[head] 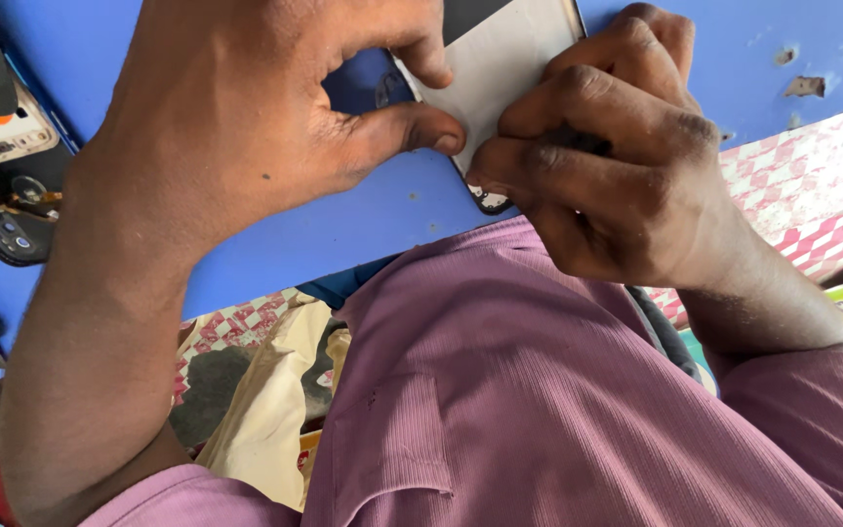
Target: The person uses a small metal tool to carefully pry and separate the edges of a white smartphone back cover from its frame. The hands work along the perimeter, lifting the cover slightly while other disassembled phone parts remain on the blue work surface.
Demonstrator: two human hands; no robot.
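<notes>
A phone (500, 68) with a pale grey panel and a dark rim lies at the near edge of the blue table (343, 224). My left hand (246, 107) pinches it, index finger on the panel and thumb against its side edge. My right hand (607, 156) is curled tight around a small dark tool (578, 141), pressed to the phone's near corner beside my left thumb. Most of the tool is hidden by my fingers. The phone's far end runs out of view at the top.
At the left edge lie an opened phone with bare parts (2, 137) and a dark phone back with camera lenses (12, 234). A pink and white checked cloth (812, 176) covers the table's right. My purple shirt (539, 410) and a cream bag (265, 400) are below.
</notes>
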